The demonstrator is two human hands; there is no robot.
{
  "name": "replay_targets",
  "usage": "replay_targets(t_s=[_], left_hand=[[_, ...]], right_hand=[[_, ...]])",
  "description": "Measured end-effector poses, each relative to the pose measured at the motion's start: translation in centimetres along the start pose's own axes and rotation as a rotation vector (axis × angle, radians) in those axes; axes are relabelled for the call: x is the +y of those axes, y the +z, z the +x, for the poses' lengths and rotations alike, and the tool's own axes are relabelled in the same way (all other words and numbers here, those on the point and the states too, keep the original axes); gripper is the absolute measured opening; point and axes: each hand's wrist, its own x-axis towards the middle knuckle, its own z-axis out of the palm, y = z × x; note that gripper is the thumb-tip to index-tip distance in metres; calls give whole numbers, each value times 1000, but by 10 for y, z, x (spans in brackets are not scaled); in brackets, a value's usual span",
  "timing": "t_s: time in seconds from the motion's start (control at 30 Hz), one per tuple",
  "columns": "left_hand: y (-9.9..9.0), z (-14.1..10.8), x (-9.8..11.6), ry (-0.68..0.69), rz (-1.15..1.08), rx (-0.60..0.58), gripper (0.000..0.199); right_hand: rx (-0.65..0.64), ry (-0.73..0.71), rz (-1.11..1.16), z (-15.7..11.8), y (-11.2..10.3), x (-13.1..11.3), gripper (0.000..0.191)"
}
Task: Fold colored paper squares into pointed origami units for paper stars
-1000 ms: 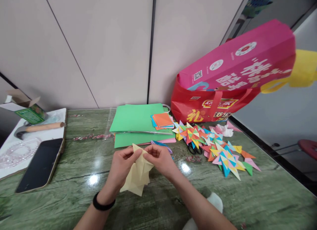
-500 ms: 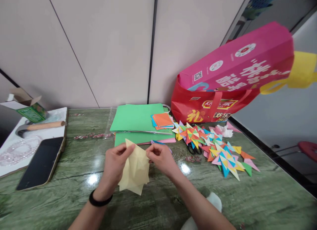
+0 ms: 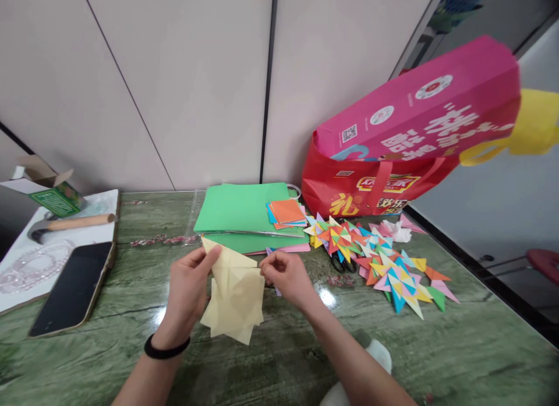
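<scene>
My left hand (image 3: 190,281) pinches a folded pale yellow sheet of origami paper (image 3: 229,259) at its upper left, thumb on top. The sheet is tilted, with a pointed corner rising above the thumb. Below it, several more pale yellow paper squares (image 3: 238,321) lie fanned out at different angles. My right hand (image 3: 286,276) has thumb and forefinger pressed together at the upper right corner of the yellow paper; which layer lies between the fingertips is partly hidden. A purple paper piece (image 3: 278,290) shows in part behind my right hand.
Green paper sheets (image 3: 244,205) lie behind my hands, topped by small coloured squares (image 3: 286,211). Folded paper stars (image 3: 399,278) and scissors (image 3: 344,265) lie to the right, before a red bag (image 3: 345,182). A phone (image 3: 72,289), hammer (image 3: 81,221) and opened box (image 3: 56,196) occupy the left.
My left hand has moved left with the folded yellow sheet, pulling its right edge away from my right fingertips. More of the squares beneath show. My right hand has shifted only slightly.
</scene>
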Motion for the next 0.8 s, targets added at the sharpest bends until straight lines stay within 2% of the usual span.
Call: replay_targets(t_s=[0.07,0.13,0.27,0.33,0.43,0.63,0.8], left_hand=[[-2,1,0,43,42,-8,22],[-2,0,-1,54,110,-75,26],[5,-6,-2,-8,142,-220,56],[9,-9,-1,-43,155,-257,62],[11,-11,0,-69,213,-283,59],[11,-10,-4,-38,316,-251,37],[12,-9,-6,-19,330,-241,35]], right_hand=[[79,-56,-30,2,-2,2,7],[96,-85,33,2,-3,3,11],[-70,-8,275,1,1,1,28],[-182,50,361,-1,4,-1,33],[-273,86,425,-4,6,-5,32],[-299,106,451,-4,5,-7,31],[-335,163,565,-6,5,-8,28]])
